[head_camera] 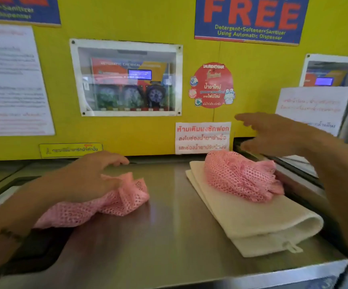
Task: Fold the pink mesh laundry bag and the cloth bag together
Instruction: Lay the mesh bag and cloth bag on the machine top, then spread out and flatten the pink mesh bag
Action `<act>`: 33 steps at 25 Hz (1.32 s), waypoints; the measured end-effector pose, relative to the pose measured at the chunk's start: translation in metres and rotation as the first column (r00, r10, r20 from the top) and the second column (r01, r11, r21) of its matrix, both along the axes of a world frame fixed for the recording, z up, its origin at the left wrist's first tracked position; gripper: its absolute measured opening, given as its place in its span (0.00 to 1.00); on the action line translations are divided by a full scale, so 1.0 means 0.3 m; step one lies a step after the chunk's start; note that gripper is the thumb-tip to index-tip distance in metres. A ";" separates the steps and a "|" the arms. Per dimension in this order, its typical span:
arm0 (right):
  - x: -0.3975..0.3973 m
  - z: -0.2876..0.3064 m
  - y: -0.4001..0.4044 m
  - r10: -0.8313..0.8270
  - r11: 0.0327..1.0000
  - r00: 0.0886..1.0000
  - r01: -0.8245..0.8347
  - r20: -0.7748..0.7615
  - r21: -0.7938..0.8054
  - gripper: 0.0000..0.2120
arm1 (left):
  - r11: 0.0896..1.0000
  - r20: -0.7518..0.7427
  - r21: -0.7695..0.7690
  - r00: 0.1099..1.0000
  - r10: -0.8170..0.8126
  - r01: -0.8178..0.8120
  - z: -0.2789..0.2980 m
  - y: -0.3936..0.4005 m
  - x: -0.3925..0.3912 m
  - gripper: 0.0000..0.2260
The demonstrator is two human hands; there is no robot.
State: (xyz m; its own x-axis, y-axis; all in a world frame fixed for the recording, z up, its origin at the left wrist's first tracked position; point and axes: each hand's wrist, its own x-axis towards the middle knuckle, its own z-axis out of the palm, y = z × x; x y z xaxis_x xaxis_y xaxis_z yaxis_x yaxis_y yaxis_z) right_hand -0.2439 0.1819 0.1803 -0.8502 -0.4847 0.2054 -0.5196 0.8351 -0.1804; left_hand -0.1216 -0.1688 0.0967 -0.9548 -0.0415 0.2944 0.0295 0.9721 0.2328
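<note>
While the left hand lay on 1 crumpled pink mesh laundry bag on the shiny steel counter, its fingers lightly bent and close together, pressing the net down, the right hand hung in the air — fingers straight and spread, holding nothing. Under it, a 2nd pink mesh bundle sat on the folded cream cloth bag — near the yellow wall.

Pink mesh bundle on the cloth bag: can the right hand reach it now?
Probably yes. The right hand hovers open above the pink mesh bundle, which lies uncovered on top of the cloth bag, with nothing between them.
</note>
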 end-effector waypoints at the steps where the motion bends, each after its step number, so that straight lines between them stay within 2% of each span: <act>1: 0.022 0.003 -0.070 0.112 0.993 0.993 -0.113 -0.030 -0.042 0.36 | 0.998 0.077 -0.019 0.996 0.054 -0.052 -0.003 -0.020 0.005 0.27; 3: 0.073 -0.025 -0.247 0.340 0.937 0.940 -0.336 0.025 -0.089 0.34 | 0.987 0.199 -0.096 0.969 0.145 -0.128 -0.030 -0.053 0.016 0.36; 5: 0.104 -0.099 -0.432 0.463 0.886 0.874 -0.460 0.151 -0.056 0.34 | 0.981 0.178 -0.141 0.971 0.160 -0.136 -0.067 -0.070 0.023 0.37; 8: 0.118 -0.254 -0.660 0.474 0.853 0.828 -0.517 0.300 0.078 0.37 | 0.990 0.042 -0.077 0.992 0.121 -0.118 -0.083 -0.107 0.043 0.22; 10: 0.099 -0.338 -0.732 0.481 0.851 0.824 -0.521 0.299 0.066 0.33 | 0.996 -0.022 0.013 0.996 0.087 -0.087 -0.068 -0.139 0.069 0.13; 12: 0.062 -0.366 -0.744 0.468 0.882 0.857 -0.468 0.216 -0.055 0.25 | 0.996 -0.108 0.014 0.990 0.085 -0.084 -0.039 -0.184 0.097 0.13; 14: 0.016 -0.366 -0.724 0.453 0.875 0.881 -0.409 0.137 -0.261 0.18 | 0.993 -0.115 0.022 0.986 0.119 -0.118 0.011 -0.230 0.129 0.17; 15: -0.002 -0.363 -0.712 0.447 0.847 0.888 -0.383 0.103 -0.368 0.16 | 0.988 -0.050 0.106 0.991 0.123 -0.117 0.041 -0.252 0.148 0.17; 16: -0.015 -0.361 -0.701 0.436 0.811 0.897 -0.354 0.076 -0.466 0.16 | 0.959 0.016 0.268 0.995 0.094 -0.095 0.072 -0.263 0.164 0.14; 17: -0.023 -0.360 -0.695 0.424 0.770 0.904 -0.326 0.058 -0.548 0.16 | 0.889 0.036 0.454 0.998 0.053 -0.064 0.098 -0.269 0.170 0.13; 18: -0.030 -0.362 -0.692 0.414 0.731 0.909 -0.300 0.048 -0.612 0.17 | 0.838 0.007 0.542 0.998 0.059 -0.053 0.110 -0.274 0.160 0.11; 19: -0.036 -0.361 -0.689 0.410 0.699 0.911 -0.281 0.046 -0.658 0.18 | 0.866 -0.022 0.492 0.993 0.112 -0.087 0.112 -0.280 0.136 0.10; 20: -0.043 -0.362 -0.688 0.417 0.672 0.908 -0.270 0.051 -0.690 0.18 | 0.914 -0.006 0.371 0.984 0.181 -0.165 0.102 -0.287 0.105 0.12; 22: -0.050 -0.359 -0.686 0.428 0.635 0.902 -0.259 0.052 -0.727 0.18 | 0.961 0.188 0.129 0.958 0.219 -0.245 0.037 -0.279 0.056 0.20; 23: -0.051 -0.357 -0.683 0.411 0.632 0.911 -0.260 0.031 -0.730 0.19 | 0.970 0.297 0.072 0.934 0.200 -0.231 -0.011 -0.274 0.035 0.22; 24: -0.051 -0.360 -0.679 0.380 0.641 0.925 -0.276 -0.016 -0.716 0.19 | 0.978 0.338 0.052 0.925 0.173 -0.202 -0.057 -0.270 0.019 0.23; 25: -0.050 -0.363 -0.675 0.345 0.669 0.936 -0.301 -0.076 -0.680 0.18 | 0.982 0.308 0.066 0.940 0.149 -0.177 -0.085 -0.263 0.012 0.22; 26: -0.049 -0.368 -0.673 0.314 0.706 0.939 -0.328 -0.137 -0.627 0.18 | 0.985 0.209 0.100 0.971 0.120 -0.143 -0.095 -0.263 0.008 0.19; 27: -0.050 -0.370 -0.670 0.291 0.746 0.939 -0.343 -0.184 -0.571 0.17 | 0.983 0.071 0.149 0.993 0.099 -0.108 -0.083 -0.259 0.006 0.16; 29: -0.055 -0.354 -0.659 0.249 0.784 0.938 -0.342 -0.242 -0.518 0.15 | 0.948 -0.194 0.313 0.973 0.123 -0.057 -0.033 -0.247 0.025 0.11; 31: -0.073 -0.313 -0.647 0.148 0.739 0.937 -0.318 -0.317 -0.595 0.12 | 0.857 -0.463 0.507 0.867 0.183 0.090 0.059 -0.257 0.072 0.13; 33: -0.091 -0.265 -0.642 0.035 0.637 0.931 -0.302 -0.365 -0.709 0.10 | 0.804 -0.667 0.564 0.679 0.307 0.190 0.126 -0.303 0.105 0.14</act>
